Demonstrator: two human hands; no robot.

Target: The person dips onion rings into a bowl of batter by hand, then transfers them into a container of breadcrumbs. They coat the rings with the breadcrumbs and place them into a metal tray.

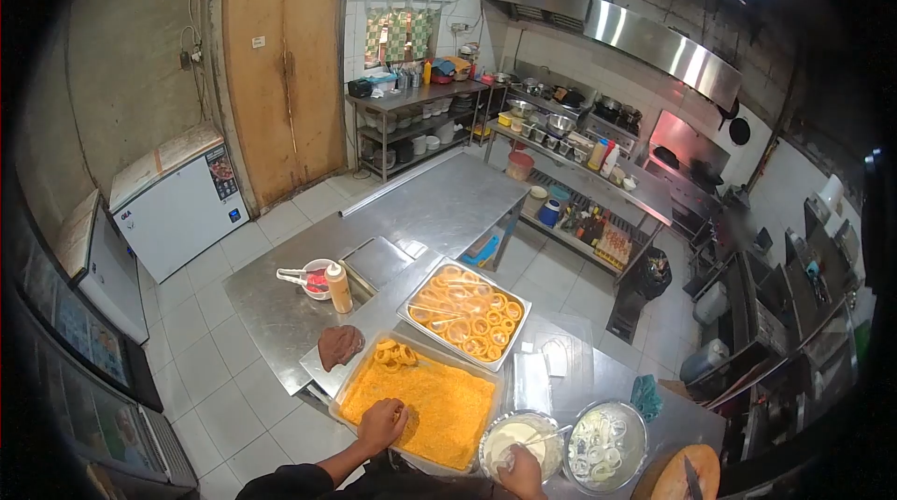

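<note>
My left hand (383, 424) is over the left side of a tray of orange crumbs (430, 411), fingers loosely curled, with nothing visible in them. Breaded rings (395, 353) lie piled in the tray's far left corner. Over a bowl of pale batter (509, 430), my right hand (521, 475) has its fingers closed at the batter; what they hold is hidden. A metal utensil (549, 435) leans across this bowl's rim. Just right stands a metal bowl of white-coated onion rings (598, 449). Behind the crumbs, a steel pan (519, 336) holds breaded rings in layers under clear plastic.
A cutting board (701, 477) with a knife (692, 478) lies at the lower right. A brown crumpled bag (340, 347), a sauce bottle (338, 289) and a white bowl with red contents (318, 279) stand to the left. Green crumpled plastic (646, 396) lies behind the metal bowl.
</note>
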